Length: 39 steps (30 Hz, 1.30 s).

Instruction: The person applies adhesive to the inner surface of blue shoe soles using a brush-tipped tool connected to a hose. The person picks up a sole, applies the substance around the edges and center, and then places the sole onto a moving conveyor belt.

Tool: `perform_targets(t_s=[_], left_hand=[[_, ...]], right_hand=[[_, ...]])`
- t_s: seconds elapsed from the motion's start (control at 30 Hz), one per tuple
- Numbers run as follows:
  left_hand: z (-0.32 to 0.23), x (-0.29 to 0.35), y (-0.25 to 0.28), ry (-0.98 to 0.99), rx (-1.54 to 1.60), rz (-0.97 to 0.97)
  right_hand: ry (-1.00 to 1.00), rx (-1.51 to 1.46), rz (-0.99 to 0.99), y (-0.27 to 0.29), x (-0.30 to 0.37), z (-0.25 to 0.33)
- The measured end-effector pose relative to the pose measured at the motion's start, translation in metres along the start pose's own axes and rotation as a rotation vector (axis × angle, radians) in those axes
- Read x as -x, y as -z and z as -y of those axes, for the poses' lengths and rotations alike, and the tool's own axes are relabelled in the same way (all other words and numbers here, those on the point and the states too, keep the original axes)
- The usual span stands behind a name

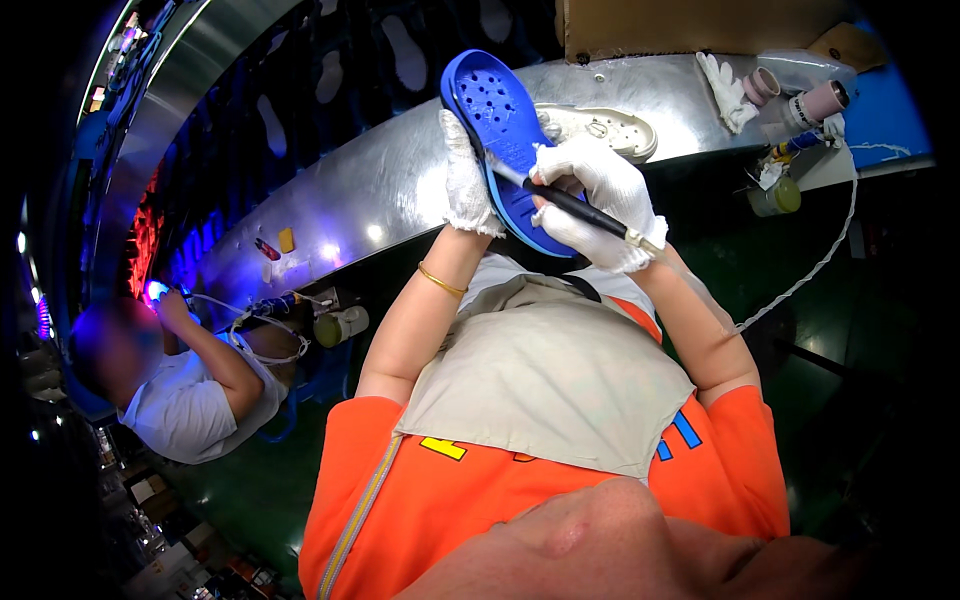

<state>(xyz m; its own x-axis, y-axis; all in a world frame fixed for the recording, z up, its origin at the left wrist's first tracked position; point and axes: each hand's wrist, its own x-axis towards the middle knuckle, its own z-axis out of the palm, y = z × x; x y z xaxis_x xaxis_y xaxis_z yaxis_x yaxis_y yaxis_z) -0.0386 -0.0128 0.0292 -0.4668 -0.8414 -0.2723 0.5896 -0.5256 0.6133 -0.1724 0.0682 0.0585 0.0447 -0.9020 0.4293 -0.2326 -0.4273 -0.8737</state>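
My left hand (465, 180), in a white knit glove, grips a blue shoe sole (490, 95) along its left side. The sole is tilted upright above the metal ledge, with round holes in its upper part. Pinched in my gloved right hand (610, 190) is a black-handled brush-like tool (572, 205). Its pale tip meets the left inner edge of the sole, near the middle. A white cord (815, 270) loops at the right, apparently leading to this tool. Just behind my right hand lies a cream-white shoe sole (625, 130), partly hidden.
The metal ledge (330, 205) borders a dark rack (340, 65) holding sole shapes. A cardboard box (700, 25) stands at the back. At right are a spare white glove (725, 90), pink cylinders (818, 104) and a jar (775, 195). Another person (205, 395) works at left.
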Motion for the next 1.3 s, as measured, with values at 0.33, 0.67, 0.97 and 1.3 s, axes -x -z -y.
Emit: perform_targets(t_s=[0.33, 0.67, 0.97, 1.3], left_hand=[[-0.015, -0.009, 0.006, -0.074, 0.002, 0.071], [0.001, 0.012, 0.009, 0.100, 0.435, 0.488], [-0.005, -0.001, 0.009, -0.203, 0.030, 0.374], [-0.024, -0.001, -0.006, -0.116, 0.114, 0.396]], right_hand=[[-0.181, -0.299, 0.004, -0.006, 0.007, 0.007], [-0.192, -0.331, -0.220, 0.013, 0.000, -0.004], [-0.348, -0.515, -0.205, 0.000, 0.009, -0.001], [-0.389, -0.597, -0.090, 0.008, 0.007, -0.005]])
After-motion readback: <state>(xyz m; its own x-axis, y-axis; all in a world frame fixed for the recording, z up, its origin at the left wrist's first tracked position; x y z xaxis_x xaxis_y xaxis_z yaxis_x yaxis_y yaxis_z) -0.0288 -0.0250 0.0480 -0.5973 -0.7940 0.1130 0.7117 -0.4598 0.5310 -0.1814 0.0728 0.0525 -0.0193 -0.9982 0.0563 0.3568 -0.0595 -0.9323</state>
